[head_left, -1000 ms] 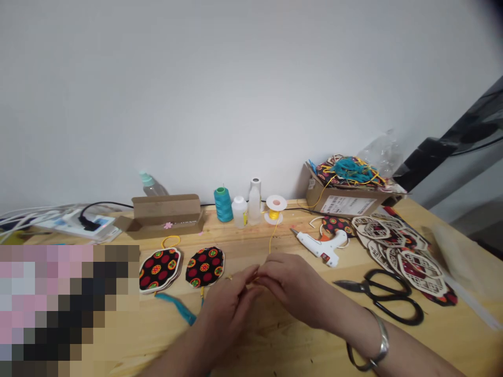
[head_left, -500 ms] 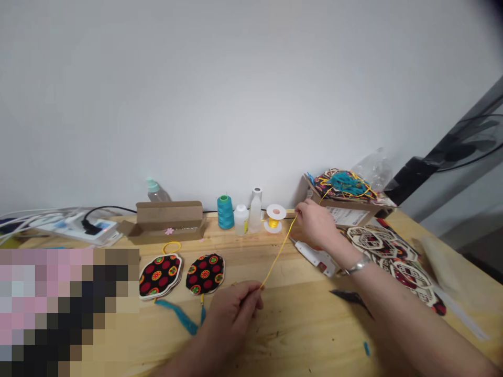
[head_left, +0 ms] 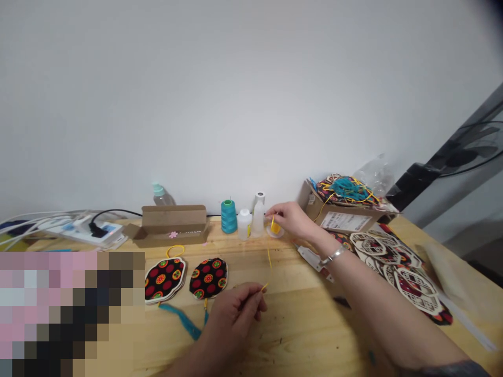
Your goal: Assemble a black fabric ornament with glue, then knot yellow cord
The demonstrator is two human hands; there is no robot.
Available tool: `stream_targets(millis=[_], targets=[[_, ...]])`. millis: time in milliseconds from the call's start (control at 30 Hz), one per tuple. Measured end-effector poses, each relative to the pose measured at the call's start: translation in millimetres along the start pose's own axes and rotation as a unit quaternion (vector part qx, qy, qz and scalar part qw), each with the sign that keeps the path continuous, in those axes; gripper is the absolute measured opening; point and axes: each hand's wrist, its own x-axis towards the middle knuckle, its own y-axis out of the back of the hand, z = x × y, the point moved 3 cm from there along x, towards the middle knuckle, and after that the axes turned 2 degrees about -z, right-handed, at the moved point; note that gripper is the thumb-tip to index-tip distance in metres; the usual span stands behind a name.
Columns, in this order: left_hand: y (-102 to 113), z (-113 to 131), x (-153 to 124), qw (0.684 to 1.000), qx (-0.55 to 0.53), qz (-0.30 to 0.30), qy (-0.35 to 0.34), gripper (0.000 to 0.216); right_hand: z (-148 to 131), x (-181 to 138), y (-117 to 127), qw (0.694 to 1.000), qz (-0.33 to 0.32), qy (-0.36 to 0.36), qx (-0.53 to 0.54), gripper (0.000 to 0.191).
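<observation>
On the wooden workbench [head_left: 298, 324], the left hand [head_left: 236, 317] is in front of the spool of yellow cord [head_left: 275, 227], pinched closed on the cord [head_left: 264, 287]. The right hand [head_left: 288, 220] is just beside the spool, but I cannot tell if it grips the cord.

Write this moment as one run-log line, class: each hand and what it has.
left hand: pinches yellow cord | right hand: beside yellow cord spool
</observation>
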Motion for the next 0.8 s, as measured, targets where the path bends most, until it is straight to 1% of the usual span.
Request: stream_targets(millis=[33,100,167,200,300,367,433,500,567,667,733,800], targets=[[0,1,-1,1.0,0.002,0.002,-0.001,0.023,0,-8,1,1.0,-0.021,0.009,0.003,0.02],[0,2,-1,1.0,0.006,0.005,-0.002,0.024,6,-24,7,0.999,-0.048,0.005,-0.003,0.018],[-1,2,-2,1.0,0.005,0.005,0.001,0.024,18,-33,18,0.999,-0.039,-0.026,-0.019,0.017],[-1,2,-1,1.0,0.001,0.005,0.004,0.025,24,-34,24,0.998,-0.021,-0.049,-0.029,0.017],[-1,2,-1,1.0,-0.015,0.008,0.008,0.026,39,-23,41,0.989,0.078,-0.113,-0.047,0.018],[0,2,-1,1.0,-0.025,0.01,0.009,0.025,39,-9,45,0.98,0.141,-0.133,-0.034,0.021],[0,3,-1,0.999,-0.035,0.009,0.012,0.025,30,6,43,0.976,0.172,-0.131,0.001,0.025],[0,3,-1,0.999,-0.046,0.003,0.017,0.026,15,17,36,0.978,0.171,-0.106,0.049,0.027],[0,3,-1,0.998,-0.054,0.0,0.02,0.026,-1,21,31,0.981,0.155,-0.069,0.094,0.027],[0,3,-2,0.998,-0.058,-0.003,0.021,0.027,-24,15,30,0.982,0.1,0.004,0.158,0.022],[-1,3,-2,0.998,-0.056,-0.004,0.017,0.027,-35,7,34,0.973,0.058,0.061,0.213,0.019],[-2,3,-2,0.998,-0.057,-0.004,0.015,0.027,-41,1,41,0.963,0.034,0.087,0.253,0.018]])
